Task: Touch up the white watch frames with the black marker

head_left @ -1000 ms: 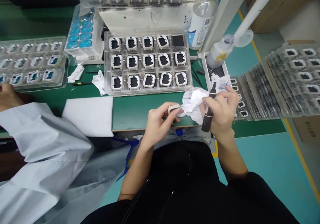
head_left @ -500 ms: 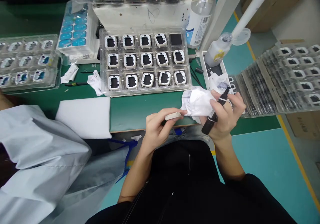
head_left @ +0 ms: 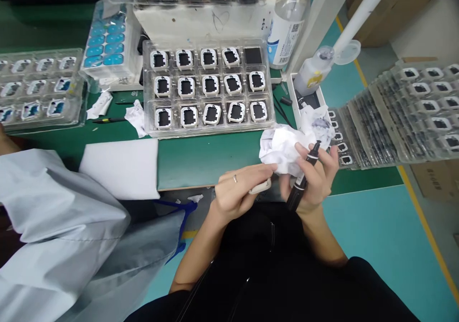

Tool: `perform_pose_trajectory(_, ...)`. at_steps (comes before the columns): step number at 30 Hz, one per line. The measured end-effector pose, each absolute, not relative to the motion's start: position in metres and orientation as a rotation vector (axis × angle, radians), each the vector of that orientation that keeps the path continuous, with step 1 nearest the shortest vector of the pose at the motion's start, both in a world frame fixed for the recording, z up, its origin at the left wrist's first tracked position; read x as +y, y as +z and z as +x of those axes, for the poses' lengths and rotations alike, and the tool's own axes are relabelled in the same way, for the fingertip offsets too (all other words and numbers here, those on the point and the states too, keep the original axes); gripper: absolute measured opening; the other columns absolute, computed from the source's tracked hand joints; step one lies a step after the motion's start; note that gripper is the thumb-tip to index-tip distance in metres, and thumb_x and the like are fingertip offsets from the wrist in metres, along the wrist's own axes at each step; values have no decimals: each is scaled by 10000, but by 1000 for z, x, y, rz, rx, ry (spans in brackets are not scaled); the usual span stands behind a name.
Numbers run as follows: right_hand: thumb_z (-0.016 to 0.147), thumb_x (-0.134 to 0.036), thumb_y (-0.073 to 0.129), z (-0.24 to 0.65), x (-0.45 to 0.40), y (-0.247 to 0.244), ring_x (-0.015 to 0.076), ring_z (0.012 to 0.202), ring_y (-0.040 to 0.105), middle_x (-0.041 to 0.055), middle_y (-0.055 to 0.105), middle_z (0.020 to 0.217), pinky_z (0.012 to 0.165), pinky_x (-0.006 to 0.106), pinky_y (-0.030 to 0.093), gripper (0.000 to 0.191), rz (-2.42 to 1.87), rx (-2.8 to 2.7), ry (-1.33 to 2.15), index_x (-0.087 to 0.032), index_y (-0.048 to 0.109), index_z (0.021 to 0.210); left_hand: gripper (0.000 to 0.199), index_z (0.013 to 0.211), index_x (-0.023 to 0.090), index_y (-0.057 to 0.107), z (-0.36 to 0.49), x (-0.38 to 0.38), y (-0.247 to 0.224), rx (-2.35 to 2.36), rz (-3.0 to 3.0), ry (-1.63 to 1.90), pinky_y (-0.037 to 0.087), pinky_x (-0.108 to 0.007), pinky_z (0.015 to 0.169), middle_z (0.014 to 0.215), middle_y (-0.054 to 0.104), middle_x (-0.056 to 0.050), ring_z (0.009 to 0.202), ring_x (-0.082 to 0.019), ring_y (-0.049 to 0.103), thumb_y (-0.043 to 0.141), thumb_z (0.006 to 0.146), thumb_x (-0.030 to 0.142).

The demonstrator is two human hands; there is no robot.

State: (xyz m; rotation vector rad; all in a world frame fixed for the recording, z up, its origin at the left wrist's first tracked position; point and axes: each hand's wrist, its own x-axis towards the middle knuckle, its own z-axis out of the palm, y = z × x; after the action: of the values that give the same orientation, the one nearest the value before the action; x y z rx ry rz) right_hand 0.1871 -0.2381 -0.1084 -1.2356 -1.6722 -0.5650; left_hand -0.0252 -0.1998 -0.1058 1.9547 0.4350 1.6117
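My left hand (head_left: pixel 231 193) is closed on a small whitish watch-case-like frame (head_left: pixel 261 186), held at the front edge of the bench. Its fingertips reach the crumpled white wipe (head_left: pixel 279 145). My right hand (head_left: pixel 315 183) grips a black marker pen (head_left: pixel 298 188), tip pointing up and away, and also pinches the wipe. Part of the frame is hidden behind my left fingers. Just beyond the hands lies a clear plastic tray (head_left: pixel 210 131) of similar white frames on dark pads; its far right pocket shows only a dark square.
A stained crumpled wipe (head_left: pixel 319 123) rests by a white box holding a squeeze bottle (head_left: pixel 313 73). A larger bottle (head_left: pixel 287 30) stands behind. Stacked trays (head_left: pixel 387 111) fill the right. A white foam sheet (head_left: pixel 120 169) and a co-worker's grey sleeve (head_left: pixel 64 216) are at left.
My left hand has moved right and slightly nearer to me, turning the frame and showing more of its back. My right hand has shifted a little left and down with the pen.
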Motion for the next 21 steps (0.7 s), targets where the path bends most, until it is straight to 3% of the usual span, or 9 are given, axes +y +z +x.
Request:
perform_pose_trajectory(2, 1058, -472, 802, 182, -241, -109, 382, 1405, 776, 115, 857, 1429, 1321, 799, 517, 431, -1225, -1666, -543, -290, 671, 1426, 444, 1537, 157, 744, -23, -201, -105, 393, 2006, 1614, 725, -351, 1128, 1392, 875, -162, 1329, -269, 855, 651, 1110, 75)
perform_pose_trajectory(6, 1093, -365, 737, 178, -234, -109, 328, 1219, 864, 84, 883, 1364, 1213, 739, 651, 300, -1106, -1551, -553, -304, 700, 1384, 411, 1517, 104, 751, -19, -206, -100, 340, 2062, 1591, 721, -350, 1129, 1373, 871, -212, 1334, -294, 852, 639, 1122, 93)
perform_pose_trajectory(10, 1119, -303, 650, 178, -222, -108, 288, 1115, 895, 57, 896, 1327, 1086, 659, 752, 247, -991, -1595, -469, -332, 753, 1341, 430, 1530, 156, 752, -17, -209, -97, 363, 1998, 1570, 741, -360, 1095, 1351, 886, -171, 1294, -286, 870, 647, 1119, 84)
perform_pose_trajectory(17, 1054, -211, 730, 177, -210, -111, 318, 1088, 920, 91, 915, 1213, 890, 530, 818, 439, -840, -1497, -256, -261, 714, 1489, 421, 1503, 205, 769, -18, -212, -93, 404, 1859, 1499, 760, -341, 1035, 1338, 897, -128, 1222, -265, 895, 711, 1103, 87)
perform_pose_trajectory(21, 996, -101, 734, 170, -211, -109, 311, 1066, 922, 65, 914, 1241, 927, 552, 812, 466, -849, -1409, -119, -268, 728, 1431, 441, 1473, 175, 777, -15, -214, -92, 397, 1776, 1481, 756, -329, 1035, 1343, 894, -135, 1198, -252, 900, 734, 1062, 21)
